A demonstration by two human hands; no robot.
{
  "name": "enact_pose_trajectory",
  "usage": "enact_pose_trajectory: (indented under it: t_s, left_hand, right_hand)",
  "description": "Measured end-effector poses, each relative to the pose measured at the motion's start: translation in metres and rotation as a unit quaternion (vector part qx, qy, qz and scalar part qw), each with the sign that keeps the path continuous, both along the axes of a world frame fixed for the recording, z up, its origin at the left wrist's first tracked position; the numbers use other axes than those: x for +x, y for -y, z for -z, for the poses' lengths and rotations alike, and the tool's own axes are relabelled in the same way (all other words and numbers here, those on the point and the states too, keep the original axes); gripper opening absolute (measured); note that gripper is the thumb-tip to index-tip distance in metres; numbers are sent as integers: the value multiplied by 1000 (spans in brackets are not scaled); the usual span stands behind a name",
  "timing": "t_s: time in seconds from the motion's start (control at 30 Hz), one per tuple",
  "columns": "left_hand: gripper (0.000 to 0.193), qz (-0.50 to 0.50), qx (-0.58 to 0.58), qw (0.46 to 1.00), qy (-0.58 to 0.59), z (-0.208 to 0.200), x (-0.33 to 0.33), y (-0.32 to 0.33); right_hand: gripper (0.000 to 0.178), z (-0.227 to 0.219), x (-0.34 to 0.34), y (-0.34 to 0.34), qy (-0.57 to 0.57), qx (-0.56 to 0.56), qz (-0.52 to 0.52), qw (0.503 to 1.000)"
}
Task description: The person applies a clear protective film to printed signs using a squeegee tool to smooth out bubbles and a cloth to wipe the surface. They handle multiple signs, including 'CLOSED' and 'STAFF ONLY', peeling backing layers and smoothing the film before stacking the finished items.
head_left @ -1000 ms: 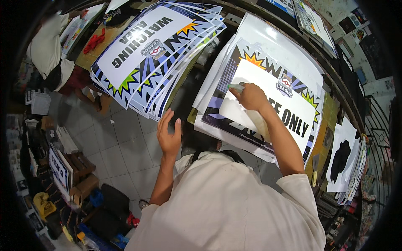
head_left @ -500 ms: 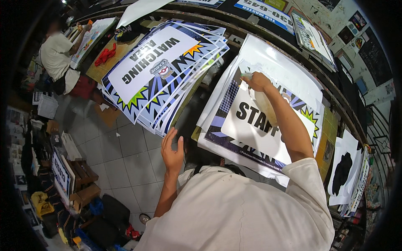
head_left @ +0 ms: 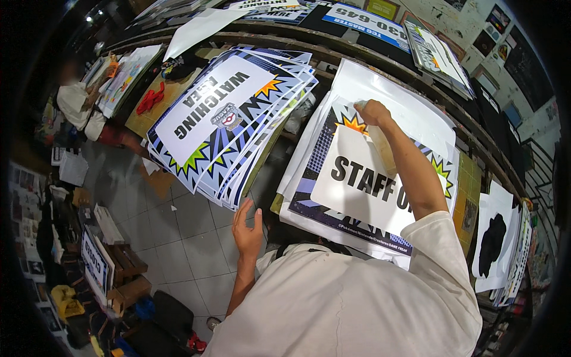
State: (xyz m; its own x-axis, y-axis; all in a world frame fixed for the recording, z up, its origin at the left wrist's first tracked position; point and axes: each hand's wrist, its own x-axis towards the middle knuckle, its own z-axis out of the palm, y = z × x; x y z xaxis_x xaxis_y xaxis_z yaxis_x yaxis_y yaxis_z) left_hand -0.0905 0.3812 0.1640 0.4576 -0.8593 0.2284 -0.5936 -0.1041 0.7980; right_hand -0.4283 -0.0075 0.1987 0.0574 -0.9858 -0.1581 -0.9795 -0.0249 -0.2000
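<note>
A printed sign (head_left: pixel 351 156) with a white panel, bold black lettering and a blue and purple comic pattern lies on white sheets on the table. My right hand (head_left: pixel 373 113) is closed at the sign's far edge, fingertips pressed together. What they hold, if anything, is too small to make out. My right forearm crosses the sign and covers part of it. My left hand (head_left: pixel 247 229) hovers over the floor near the table, its fingers stretched out and holding nothing. Just beyond it lies a stack of similar signs (head_left: pixel 220 119).
White backing sheets (head_left: pixel 437 122) extend past the sign. A red cloth (head_left: pixel 150 98) lies left of the stack. At the right are more signs and paper with a black cloth (head_left: pixel 492 245). A co-worker (head_left: pixel 74 107) is at the far left table. A dark chair (head_left: pixel 163 321) stands behind left.
My right hand has shifted slightly right along the sign's far edge. An orange burst print beside it, hidden before, now shows. My left hand stays open; the view has tilted a little.
</note>
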Motion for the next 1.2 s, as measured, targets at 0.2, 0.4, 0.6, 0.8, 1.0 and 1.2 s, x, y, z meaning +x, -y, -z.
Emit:
enact_pose_trajectory:
  t_s: [0.2, 0.4, 0.6, 0.8, 1.0, 1.2]
  left_hand:
    - [31, 48, -26, 999, 2, -3, -14, 11]
    - [31, 115, -38, 993, -8, -2, -29, 26]
    - [31, 165, -50, 984, 39, 3, -49, 31]
    - [32, 194, -56, 979, 28, 10, -68, 32]
    - [32, 174, -59, 981, 55, 10, -75, 26]
    - [32, 156, -53, 986, 41, 7, -74, 19]
  right_hand:
    - [41, -28, -11, -39, -49, 116, -113, 986]
    - [63, -11, -24, -107, 56, 120, -118, 984]
    - [47, -71, 16, -196, 1, 165, -169, 972]
    - [62, -53, -2, -248, 10, 184, -166, 969]
    - [65, -50, -27, -269, -34, 197, -179, 963]
    - [73, -33, -52, -227, -56, 137, -87, 985]
